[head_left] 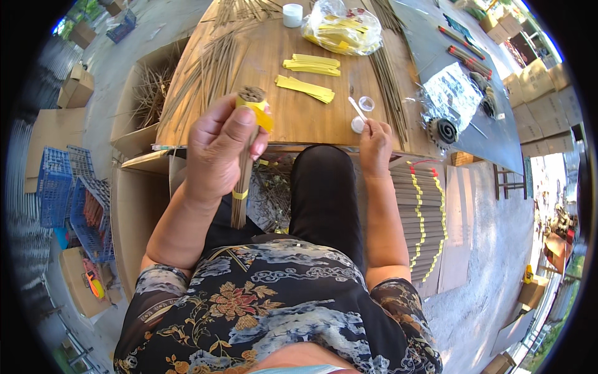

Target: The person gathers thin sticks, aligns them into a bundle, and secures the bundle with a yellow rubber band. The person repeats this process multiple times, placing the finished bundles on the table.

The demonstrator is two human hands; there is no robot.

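My left hand is closed around an upright bundle of thin brown incense sticks at the table's near edge. One yellow paper band circles the bundle low down. A second yellow paper strip wraps near its top, with a loose end sticking out to the right. My right hand pinches a small white flat stick. Its fingertips are beside a small round white pot; a clear round lid lies just beyond. Two piles of yellow paper strips lie farther back on the wooden table.
Loose sticks spread over the table's left side, more along its right. Behind are a plastic bag of yellow strips and a white jar. Banded bundles lie low at right. Cardboard boxes and blue crates stand left.
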